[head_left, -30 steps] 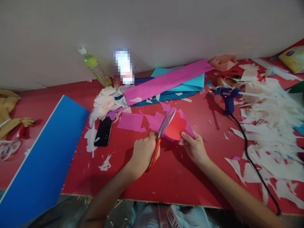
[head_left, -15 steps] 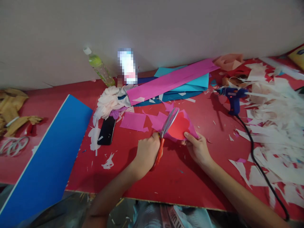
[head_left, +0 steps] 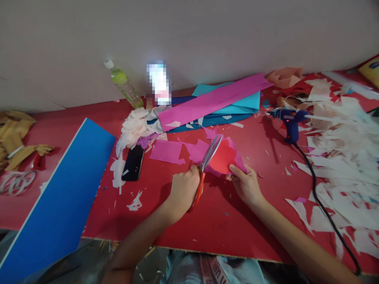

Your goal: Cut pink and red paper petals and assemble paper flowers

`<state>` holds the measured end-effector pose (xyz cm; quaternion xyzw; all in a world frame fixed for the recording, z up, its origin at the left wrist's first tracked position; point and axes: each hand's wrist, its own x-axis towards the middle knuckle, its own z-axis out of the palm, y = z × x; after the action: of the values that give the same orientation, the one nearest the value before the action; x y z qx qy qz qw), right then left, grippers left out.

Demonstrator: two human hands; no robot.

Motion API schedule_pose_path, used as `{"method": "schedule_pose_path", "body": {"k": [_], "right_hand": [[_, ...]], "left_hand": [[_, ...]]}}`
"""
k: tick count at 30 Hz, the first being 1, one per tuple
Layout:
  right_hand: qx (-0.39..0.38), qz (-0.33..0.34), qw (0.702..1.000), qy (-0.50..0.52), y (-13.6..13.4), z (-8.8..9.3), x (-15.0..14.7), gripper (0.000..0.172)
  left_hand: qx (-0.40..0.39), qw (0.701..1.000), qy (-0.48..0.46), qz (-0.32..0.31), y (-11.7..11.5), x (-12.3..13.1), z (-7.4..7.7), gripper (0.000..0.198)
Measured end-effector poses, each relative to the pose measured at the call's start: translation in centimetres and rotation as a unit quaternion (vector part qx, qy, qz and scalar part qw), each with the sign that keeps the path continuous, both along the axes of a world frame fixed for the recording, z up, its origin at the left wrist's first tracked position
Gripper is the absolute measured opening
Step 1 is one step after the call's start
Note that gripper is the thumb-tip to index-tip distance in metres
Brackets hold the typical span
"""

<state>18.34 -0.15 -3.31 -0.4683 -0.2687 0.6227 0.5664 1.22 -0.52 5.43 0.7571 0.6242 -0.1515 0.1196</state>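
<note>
My left hand (head_left: pixel 184 192) is closed around the red handles of a pair of scissors (head_left: pixel 212 152), whose blades point away from me along the left side of a red paper template (head_left: pixel 223 157). The template has a scalloped edge and lies on pink paper (head_left: pixel 240 161). Pinched at their lower right corner, both are in my right hand (head_left: pixel 247 185), thumb on top and fingers mostly hidden beneath. More pink paper (head_left: pixel 167 151) stretches out left of the blades. Whether the blades are parted is hard to make out.
A blue glue gun (head_left: pixel 291 122) with a black cord (head_left: pixel 318 193) stands right, beside heaped white paper scraps (head_left: pixel 343 157). A black phone (head_left: pixel 133 162), pale paper flower (head_left: pixel 134 124) and blue board (head_left: pixel 63 189) are left. Behind are a bottle (head_left: pixel 126 85) and folded pink paper (head_left: pixel 213 102).
</note>
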Motion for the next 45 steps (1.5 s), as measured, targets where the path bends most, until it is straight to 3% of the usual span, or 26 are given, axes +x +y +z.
{"method": "schedule_pose_path", "body": {"k": [9, 14, 18, 26, 30, 35, 38, 42, 45], "right_hand": [[0.008, 0.004, 1.000, -0.025, 0.1, 0.0, 0.1, 0.022], [0.018, 0.025, 0.998, -0.061, 0.3, -0.5, 0.3, 0.022], [0.040, 0.048, 0.994, -0.090, 0.3, -0.6, 0.3, 0.023], [0.055, 0.099, 0.982, -0.151, 0.3, 0.4, 0.5, 0.028], [0.022, 0.130, 0.976, -0.172, 0.9, 1.0, 0.8, 0.026], [-0.007, 0.148, 0.971, -0.189, 1.3, 1.1, 1.2, 0.026], [0.001, 0.163, 0.967, -0.194, 1.3, 1.1, 1.2, 0.027], [0.011, 0.199, 0.958, -0.208, 1.2, 1.2, 1.0, 0.029], [0.017, 0.237, 0.947, -0.218, 1.0, 1.6, 0.9, 0.028]], "left_hand": [[-0.001, 1.000, -0.002, -0.010, 0.1, -0.6, -0.2, 0.020], [-0.008, 1.000, 0.012, -0.015, 0.7, -2.0, 0.9, 0.022], [-0.026, 0.999, -0.035, 0.006, 1.4, -3.3, 1.9, 0.021], [-0.044, 0.996, -0.067, -0.029, 1.5, -4.1, 2.5, 0.024], [0.008, 1.000, -0.005, 0.004, 1.7, -4.4, 2.0, 0.027], [0.081, 0.991, 0.068, 0.083, 1.8, -5.4, -0.7, 0.042], [0.082, 0.991, 0.083, 0.068, 1.6, -6.1, -1.8, 0.043], [0.089, 0.993, 0.068, 0.027, 1.1, -6.3, -0.8, 0.032], [0.122, 0.990, -0.046, 0.057, 0.9, -5.5, 0.3, 0.031]]}}
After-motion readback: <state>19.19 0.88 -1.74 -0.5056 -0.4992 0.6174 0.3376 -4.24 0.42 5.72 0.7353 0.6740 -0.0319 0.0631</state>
